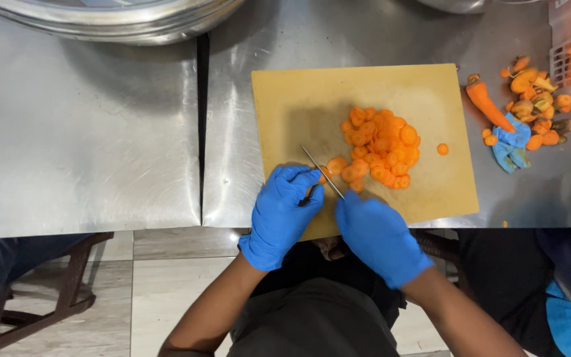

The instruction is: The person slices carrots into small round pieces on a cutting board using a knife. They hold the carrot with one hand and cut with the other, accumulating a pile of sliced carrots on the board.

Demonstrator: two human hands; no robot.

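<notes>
On the tan rectangular plastic cutting board (424,192), the blue-gloved right hand (379,237) grips a thin steel knife (321,171); the blue-gloved left hand (282,213) pinches a carrot piece (323,176) beside the sliced orange carrot rounds (381,149).

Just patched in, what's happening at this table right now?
A person in blue gloves is slicing carrot on a tan cutting board set on a steel table. The right hand holds a knife, its blade angled across the near edge of the board. The left hand pins a carrot piece against the blade. A pile of carrot rounds sits mid-board, with one stray round to its right. Off the board to the right lie carrot ends and peelings around a crumpled blue glove.
</notes>
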